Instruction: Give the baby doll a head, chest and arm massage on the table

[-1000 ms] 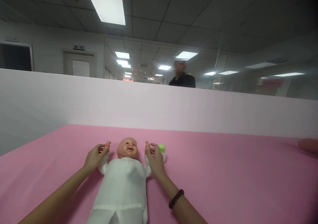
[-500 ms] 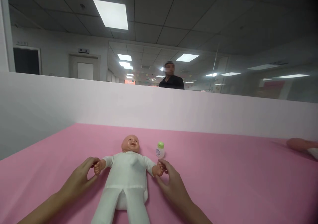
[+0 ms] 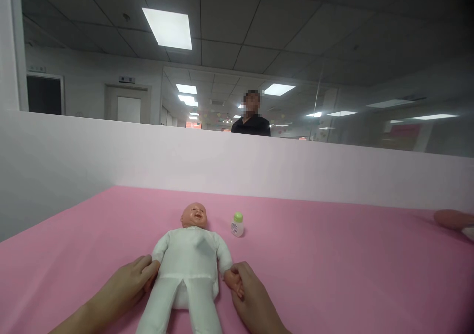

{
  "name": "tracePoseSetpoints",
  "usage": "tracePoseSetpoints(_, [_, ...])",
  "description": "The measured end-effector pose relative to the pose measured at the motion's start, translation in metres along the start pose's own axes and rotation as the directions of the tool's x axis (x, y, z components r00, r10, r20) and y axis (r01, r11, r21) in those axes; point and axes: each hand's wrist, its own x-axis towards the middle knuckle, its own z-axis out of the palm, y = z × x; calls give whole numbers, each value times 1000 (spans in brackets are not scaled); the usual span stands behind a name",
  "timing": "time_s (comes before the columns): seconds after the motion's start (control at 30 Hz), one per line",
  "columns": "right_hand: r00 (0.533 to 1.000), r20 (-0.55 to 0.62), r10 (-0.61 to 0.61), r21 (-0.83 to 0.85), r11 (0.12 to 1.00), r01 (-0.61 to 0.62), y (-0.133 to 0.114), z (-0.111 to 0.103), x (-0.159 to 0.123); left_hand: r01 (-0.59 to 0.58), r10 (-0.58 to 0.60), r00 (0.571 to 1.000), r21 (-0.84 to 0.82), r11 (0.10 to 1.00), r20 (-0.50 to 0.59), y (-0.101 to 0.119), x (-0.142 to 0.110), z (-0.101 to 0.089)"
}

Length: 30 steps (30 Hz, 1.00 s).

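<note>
A baby doll (image 3: pixel 187 265) in a white suit lies on its back on the pink surface (image 3: pixel 333 270), head away from me. My left hand (image 3: pixel 126 284) is closed around the doll's right hand, held down beside its hip. My right hand (image 3: pixel 250 297) grips the doll's left hand, also down at its side. A small white bottle with a green cap (image 3: pixel 237 224) stands upright just right of the doll's head, apart from both hands.
A white partition wall (image 3: pixel 259 171) runs along the back and left of the pink surface. A person in dark clothing (image 3: pixel 251 121) stands behind it. At the far right edge lies part of another skin-coloured doll (image 3: pixel 454 219).
Both my hands have drawn the doll's arms from raised beside its head, out sideways, then down along its body. The view has shifted slightly.
</note>
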Motion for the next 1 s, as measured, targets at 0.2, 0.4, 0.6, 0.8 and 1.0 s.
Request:
tracePoseSetpoints(0.2, [987, -159, 36, 83, 996, -23, -7, -21, 31, 146, -166, 983, -215, 966, -76, -7, 17, -28])
tracePoseSetpoints(0.4, [945, -315, 83, 304, 952, 18, -15, -26, 99, 194, -379, 898, -575, 795, -222, -13, 68, -43])
tracePoseSetpoints(0.6, [943, -252, 217, 345, 930, -122, -4, -1, 163, 320, -577, 804, -714, 622, -142, -22, 129, -27])
tracePoseSetpoints(0.8, [934, -195, 298, 192, 946, -262, 26, 29, 197, 489, -638, 769, -614, 620, -31, -52, 161, 3])
tracePoseSetpoints(1.0, [934, -143, 328, -21, 942, -334, 46, 50, 206, 575, -623, 776, -517, 635, 98, -79, 166, 33])
